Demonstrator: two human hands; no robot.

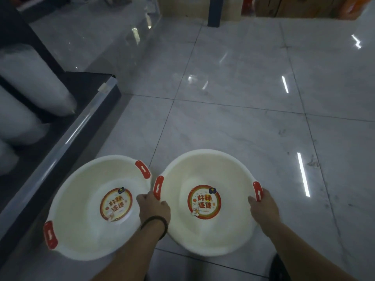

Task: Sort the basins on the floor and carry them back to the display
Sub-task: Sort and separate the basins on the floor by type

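Two white round basins with red handles and a round red label inside sit side by side low in the head view. My left hand (pixel 154 207) grips the left rim of the right basin (pixel 205 232) just below its red handle, where it meets the left basin (pixel 81 216). My right hand (pixel 262 207) grips the same basin's right rim at its other red handle. Nothing holds the left basin. Whether the basins rest on the floor or hang just above it I cannot tell.
A dark low display shelf (pixel 67 138) with a clear front strip runs along the left, holding white wrapped bundles (pixel 36 82). Glossy grey floor tiles (pixel 243 98) stretch ahead. Cardboard boxes (pixel 284 6) and a dark post (pixel 215 11) stand at the far end.
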